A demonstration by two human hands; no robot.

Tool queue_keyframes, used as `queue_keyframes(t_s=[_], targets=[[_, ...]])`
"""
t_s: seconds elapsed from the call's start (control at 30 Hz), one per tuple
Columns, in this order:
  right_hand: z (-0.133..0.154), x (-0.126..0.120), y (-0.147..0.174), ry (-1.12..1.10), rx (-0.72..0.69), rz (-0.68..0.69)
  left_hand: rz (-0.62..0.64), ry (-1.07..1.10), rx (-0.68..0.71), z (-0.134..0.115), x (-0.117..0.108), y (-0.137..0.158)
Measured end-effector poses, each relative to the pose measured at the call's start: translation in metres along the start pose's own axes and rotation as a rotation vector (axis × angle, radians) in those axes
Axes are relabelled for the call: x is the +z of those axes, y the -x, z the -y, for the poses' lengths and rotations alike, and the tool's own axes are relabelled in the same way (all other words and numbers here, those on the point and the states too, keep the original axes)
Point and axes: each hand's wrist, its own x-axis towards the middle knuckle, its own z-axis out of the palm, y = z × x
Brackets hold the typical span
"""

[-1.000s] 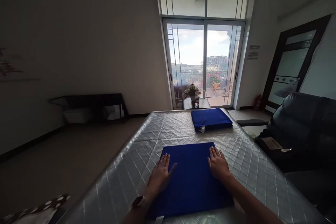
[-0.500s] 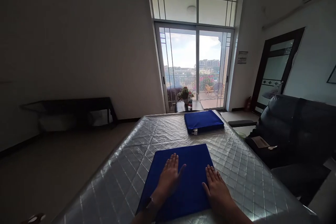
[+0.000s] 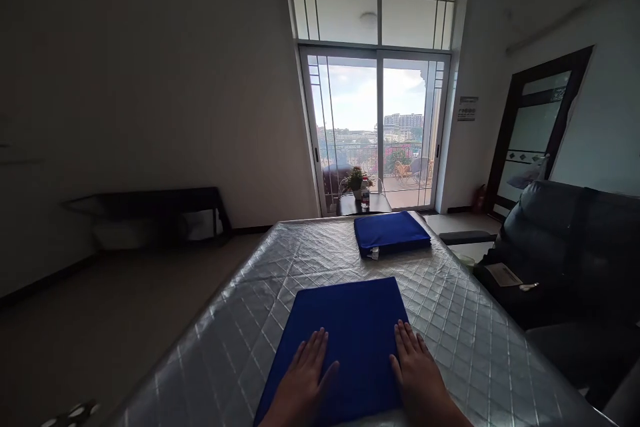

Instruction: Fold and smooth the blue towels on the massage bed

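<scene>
A flat blue rectangle of what looks like folded fabric lies in front of me on a silver quilted cover. My left hand rests flat on its left part, fingers stretched out and thumb apart. Along its right edge lies my right hand, also flat, with the fingers extended and the thumb reaching onto the blue surface. Neither hand grips anything. Farther off on the cover sits a second blue folded piece, thicker, with a small white tag at its front corner.
Past the far edge stands a small dark table with a potted plant and a bottle. A black leather chair is close on the right. Sliding glass doors form the back.
My left hand has slid back toward me over the blue fabric. The right hand stays near the right edge, almost unmoved. The camera view has shifted slightly.
</scene>
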Motion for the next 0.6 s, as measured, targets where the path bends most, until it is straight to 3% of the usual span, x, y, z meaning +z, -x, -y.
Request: queue_keyframes(t_s=[0.1, 0.17, 0.3, 0.6], targets=[[-0.002, 0.004, -0.002, -0.004, -0.002, -0.008, -0.023, -0.032, -0.112, 0.052, 0.007, 0.033], [-0.002, 0.005, -0.003, -0.002, 0.001, -0.005, -0.066, -0.033, -0.119, 0.067, 0.009, 0.048], [-0.002, 0.001, -0.002, 0.025, 0.011, 0.017, -0.118, -0.033, -0.113, 0.064, 0.009, 0.057], [0.000, -0.012, 0.005, 0.043, -0.006, 0.059, -0.061, -0.043, -0.132, 0.055, 0.004, 0.052]])
